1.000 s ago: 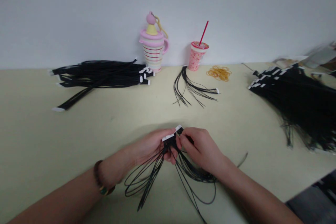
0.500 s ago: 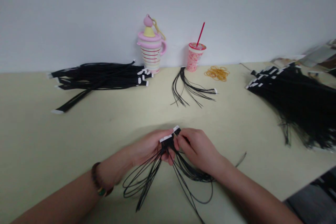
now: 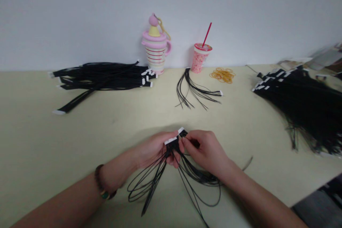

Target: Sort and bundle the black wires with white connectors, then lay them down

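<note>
Near the middle of the table, a black wire harness [image 3: 173, 146] with white connectors is held between both hands. My left hand [image 3: 153, 149] is closed on it, thumb along the longer white connector [image 3: 170, 141] and fingers beneath. At the smaller white connector [image 3: 181, 130], my right hand [image 3: 204, 148] pinches the black wires just below it with thumb and forefinger. Loops of thin black wire hang down from the harness, some passing under the right wrist. The right hand's other fingers are curled in and partly hidden.
Black wire bundles [image 3: 98, 76] lie at the back left, a bigger pile [image 3: 307, 103] at the right. Along the wall stand a pink-lidded striped cup [image 3: 155, 57] and a cup with a red straw [image 3: 200, 58]. A small harness [image 3: 188, 82] and rubber bands [image 3: 222, 75] lie nearby.
The whole view has shifted slightly, so things appear a little further right. My right hand has edged a little away from the connectors, still pinching the wires. The left hand keeps its hold.
</note>
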`<state>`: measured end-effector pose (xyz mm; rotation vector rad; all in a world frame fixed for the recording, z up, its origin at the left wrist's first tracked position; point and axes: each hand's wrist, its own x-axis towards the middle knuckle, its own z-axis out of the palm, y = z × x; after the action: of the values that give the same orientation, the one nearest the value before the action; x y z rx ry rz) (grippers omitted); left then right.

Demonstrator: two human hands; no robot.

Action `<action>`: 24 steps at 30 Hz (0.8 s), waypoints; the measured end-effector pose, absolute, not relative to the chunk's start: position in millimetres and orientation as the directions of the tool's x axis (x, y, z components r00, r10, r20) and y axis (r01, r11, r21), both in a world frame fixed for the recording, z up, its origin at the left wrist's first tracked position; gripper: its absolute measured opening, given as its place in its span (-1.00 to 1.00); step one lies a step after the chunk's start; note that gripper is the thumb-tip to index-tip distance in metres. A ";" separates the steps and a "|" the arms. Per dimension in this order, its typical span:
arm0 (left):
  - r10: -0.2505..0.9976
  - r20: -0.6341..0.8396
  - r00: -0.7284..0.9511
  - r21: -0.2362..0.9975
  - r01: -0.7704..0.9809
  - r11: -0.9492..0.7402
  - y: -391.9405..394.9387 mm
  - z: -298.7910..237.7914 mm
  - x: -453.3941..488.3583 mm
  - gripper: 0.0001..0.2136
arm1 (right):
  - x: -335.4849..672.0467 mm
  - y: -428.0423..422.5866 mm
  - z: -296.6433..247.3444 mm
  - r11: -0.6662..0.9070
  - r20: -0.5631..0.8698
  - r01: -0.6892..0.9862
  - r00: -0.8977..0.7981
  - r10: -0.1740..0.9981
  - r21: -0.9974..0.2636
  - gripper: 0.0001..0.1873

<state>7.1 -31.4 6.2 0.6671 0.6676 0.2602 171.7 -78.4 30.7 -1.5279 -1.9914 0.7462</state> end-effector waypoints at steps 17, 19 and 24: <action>0.434 -0.457 0.776 0.689 0.002 0.724 -33.5 5.4 9.0 -0.58 | 170.0 -78.2 29.7 0.265 0.051 0.684 -0.316 0.947 -0.680 -0.74; 0.429 -0.459 0.778 0.690 0.008 0.723 -33.3 5.3 8.9 -0.58 | 169.6 -78.4 29.3 0.269 0.055 0.688 -0.316 0.947 -0.674 -0.74; 0.416 -0.454 0.788 0.709 0.036 0.704 -32.9 5.0 6.4 -0.57 | 167.9 -80.7 29.1 0.263 0.035 0.687 -0.327 0.944 -0.678 -0.73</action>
<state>6.4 -32.9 5.0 0.7709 0.6413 0.2283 167.9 -80.7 29.1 -1.4759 -2.1033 0.7920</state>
